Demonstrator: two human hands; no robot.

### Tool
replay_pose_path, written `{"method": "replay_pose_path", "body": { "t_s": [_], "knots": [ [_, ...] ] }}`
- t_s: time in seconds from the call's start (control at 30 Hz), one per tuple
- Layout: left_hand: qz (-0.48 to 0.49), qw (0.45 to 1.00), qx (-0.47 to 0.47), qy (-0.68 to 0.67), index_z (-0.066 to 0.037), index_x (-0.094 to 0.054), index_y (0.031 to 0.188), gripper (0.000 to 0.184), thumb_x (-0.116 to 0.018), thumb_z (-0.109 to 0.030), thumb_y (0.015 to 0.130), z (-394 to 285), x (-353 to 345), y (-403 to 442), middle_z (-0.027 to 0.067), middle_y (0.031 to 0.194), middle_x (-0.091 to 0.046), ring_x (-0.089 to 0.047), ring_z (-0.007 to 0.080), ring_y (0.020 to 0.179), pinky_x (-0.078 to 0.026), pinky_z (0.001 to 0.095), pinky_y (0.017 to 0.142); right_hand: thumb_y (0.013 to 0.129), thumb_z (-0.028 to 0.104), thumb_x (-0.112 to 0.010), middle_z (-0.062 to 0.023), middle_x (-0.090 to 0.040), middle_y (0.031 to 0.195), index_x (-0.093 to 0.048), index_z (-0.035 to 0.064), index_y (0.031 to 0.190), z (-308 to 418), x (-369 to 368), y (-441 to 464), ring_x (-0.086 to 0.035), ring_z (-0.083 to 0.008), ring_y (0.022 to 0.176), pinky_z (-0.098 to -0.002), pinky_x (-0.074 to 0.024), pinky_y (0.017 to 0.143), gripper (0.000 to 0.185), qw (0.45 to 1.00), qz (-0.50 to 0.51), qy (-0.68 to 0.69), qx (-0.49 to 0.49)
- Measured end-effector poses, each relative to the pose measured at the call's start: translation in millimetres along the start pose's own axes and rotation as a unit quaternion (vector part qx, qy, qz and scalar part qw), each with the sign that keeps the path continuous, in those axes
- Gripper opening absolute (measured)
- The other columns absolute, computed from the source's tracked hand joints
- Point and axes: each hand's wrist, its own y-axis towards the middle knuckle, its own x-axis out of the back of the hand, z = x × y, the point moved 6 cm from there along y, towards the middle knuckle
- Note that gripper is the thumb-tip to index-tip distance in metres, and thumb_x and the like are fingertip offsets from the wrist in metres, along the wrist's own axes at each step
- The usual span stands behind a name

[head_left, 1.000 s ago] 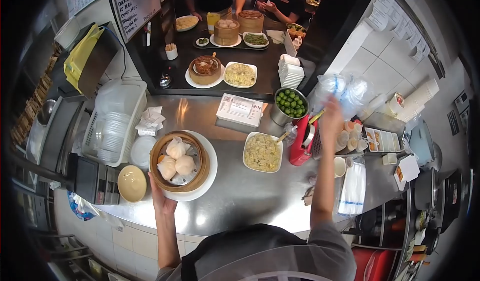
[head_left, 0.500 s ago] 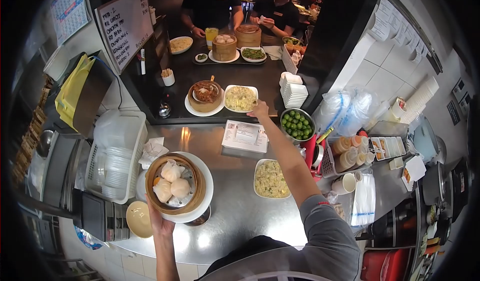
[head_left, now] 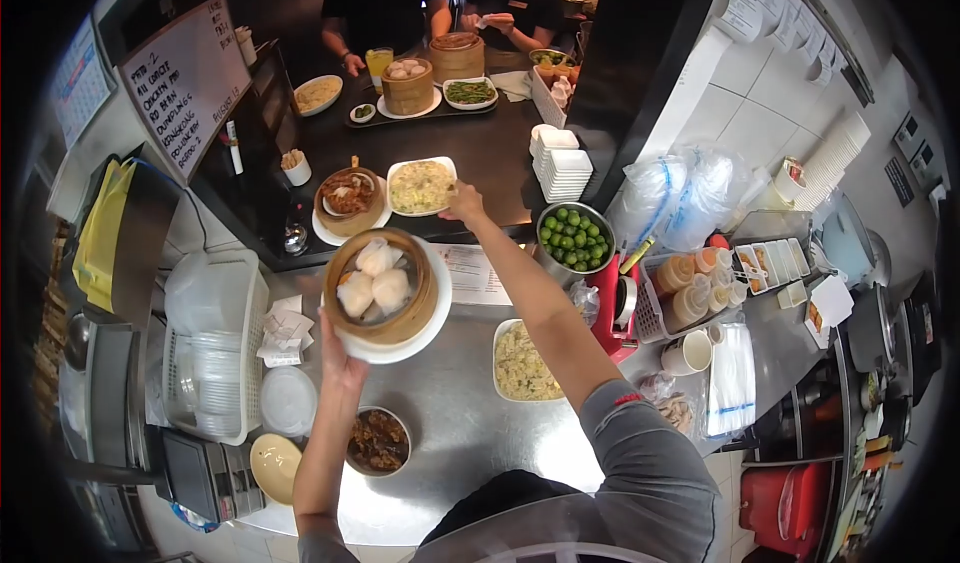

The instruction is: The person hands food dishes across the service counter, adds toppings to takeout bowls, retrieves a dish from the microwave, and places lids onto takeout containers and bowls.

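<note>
The left hand [head_left: 342,358] has a firm hold of a round white plate [head_left: 438,318] from its near-left side; the thumb is beside the steamer basket [head_left: 382,331], and the other fingers are mostly hidden. The basket stands on the plate, raised above the steel bench [head_left: 450,423], and three pale dumplings [head_left: 388,290] lie inside it. The right hand [head_left: 464,203] reaches forward and touches the near-right corner of a square dish [head_left: 408,213] with yellowish rice [head_left: 420,185], on the dark bench [head_left: 345,143]. How tightly this grip is closed, I cannot tell. Below the plate, near the left forearm, is a bowl [head_left: 378,474] of dark food [head_left: 378,440].
</note>
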Motion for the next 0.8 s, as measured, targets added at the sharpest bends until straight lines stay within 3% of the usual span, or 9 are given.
{"method": "replay_pose_path", "body": {
  "t_s": [0.1, 0.2, 0.23, 0.3, 0.4, 0.43, 0.67, 0.73, 0.8],
  "knots": [
    [-0.025, 1.000, 0.007, 0.001, -0.010, -0.031, 0.131, 0.057, -0.030, -0.049, 0.090, 21.8, -9.6, 41.2, 0.0104, 0.135, -0.033, -0.034, 0.0279, 0.122, -0.029, 0.0424, 0.102, 0.090, 0.028, -0.041, -0.0193, -0.042, 0.126, -0.007, 0.0155, 0.139, 8.1, 7.6, -27.8, -0.059, -0.0252, 0.092, -0.0370, -0.0485, 0.078, 0.060, 0.992, 0.107, 0.027, -0.066],
    [-0.035, 0.999, 0.002, 0.012, -0.010, -0.031, 0.131, 0.059, -0.027, -0.051, 0.089, 42.4, -14.9, 86.3, 0.0097, 0.135, -0.034, -0.033, 0.0279, 0.123, -0.028, 0.0421, 0.103, 0.088, 0.047, -0.037, -0.0136, -0.060, 0.092, -0.050, 0.0010, 0.110, 5.3, 51.0, -55.6, -0.061, -0.0231, 0.075, -0.0338, -0.0511, 0.068, 0.052, 0.991, 0.085, 0.094, -0.046],
    [-0.022, 1.000, 0.008, 0.007, -0.010, -0.030, 0.131, 0.060, -0.027, -0.052, 0.089, 50.0, -16.3, 102.6, 0.0097, 0.135, -0.034, -0.033, 0.0278, 0.123, -0.027, 0.0419, 0.103, 0.090, 0.046, -0.034, -0.0119, -0.060, 0.089, -0.055, 0.0006, 0.103, 12.4, 62.7, -82.4, -0.060, -0.0182, 0.065, -0.0308, -0.0506, 0.062, 0.052, 0.985, 0.108, 0.113, -0.070],
    [-0.007, 1.000, 0.016, 0.013, -0.010, -0.029, 0.132, 0.063, -0.026, -0.055, 0.088, 63.2, -16.7, 135.3, 0.0098, 0.135, -0.033, -0.032, 0.0276, 0.124, -0.027, 0.0417, 0.103, 0.092, 0.040, -0.033, -0.0100, -0.060, 0.086, -0.050, 0.0032, 0.110, 3.6, 79.1, -106.6, -0.056, -0.0133, 0.055, -0.0272, -0.0481, 0.053, 0.045, 0.951, 0.211, 0.224, -0.025],
    [-0.010, 0.999, 0.030, 0.029, -0.011, -0.028, 0.132, 0.067, -0.024, -0.059, 0.086, 83.1, -20.2, 176.1, 0.0102, 0.135, -0.032, -0.031, 0.0279, 0.124, -0.027, 0.0432, 0.103, 0.092, 0.029, -0.034, -0.0083, -0.059, 0.084, -0.040, 0.0087, 0.120, 18.8, 81.0, -150.4, -0.051, -0.0102, 0.050, -0.0234, -0.0443, 0.046, 0.035, 0.967, 0.128, 0.220, 0.000],
    [-0.001, 0.999, 0.037, 0.036, -0.011, -0.026, 0.133, 0.068, -0.021, -0.060, 0.086, 90.0, -29.1, 181.7, 0.0109, 0.137, -0.030, -0.030, 0.0287, 0.125, -0.026, 0.0433, 0.103, 0.091, 0.017, -0.035, -0.0070, -0.056, 0.081, -0.027, 0.0145, 0.127, 11.5, 79.2, -151.4, -0.051, -0.0097, 0.050, -0.0216, -0.0436, 0.045, 0.037, 0.966, 0.125, 0.225, -0.003],
    [0.002, 0.991, 0.133, 0.029, -0.007, -0.023, 0.134, 0.073, -0.008, -0.060, 0.085, 103.3, -49.8, 218.5, 0.0141, 0.138, -0.026, -0.026, 0.0313, 0.126, -0.023, 0.0447, 0.104, 0.083, -0.004, -0.036, -0.0082, -0.050, 0.085, -0.025, 0.0173, 0.126, -4.1, 91.2, -120.9, -0.041, -0.0085, 0.046, -0.0201, -0.0310, 0.037, 0.049, 0.941, -0.048, 0.330, 0.052],
    [-0.082, 0.986, 0.113, 0.086, -0.003, -0.025, 0.131, 0.069, -0.015, -0.056, 0.088, 107.3, -22.9, 234.1, 0.0204, 0.132, -0.032, -0.033, 0.0319, 0.122, -0.028, 0.0472, 0.101, 0.082, -0.004, -0.037, -0.0076, -0.049, 0.083, -0.026, 0.0184, 0.125, -10.2, 89.4, -113.4, -0.037, -0.0078, 0.045, -0.0198, -0.0275, 0.036, 0.050, 0.933, -0.098, 0.344, 0.038],
    [-0.154, 0.967, 0.073, 0.191, -0.002, -0.024, 0.127, 0.056, -0.023, -0.046, 0.092, 106.8, 27.8, 272.8, 0.0252, 0.115, -0.046, -0.055, 0.0349, 0.099, -0.044, 0.0452, 0.085, 0.082, -0.003, -0.037, -0.0075, -0.048, 0.083, -0.026, 0.0185, 0.124, -9.2, 89.0, -108.5, -0.037, -0.0077, 0.045, -0.0199, -0.0270, 0.035, 0.049, 0.928, -0.136, 0.345, 0.036]
  ]
}}
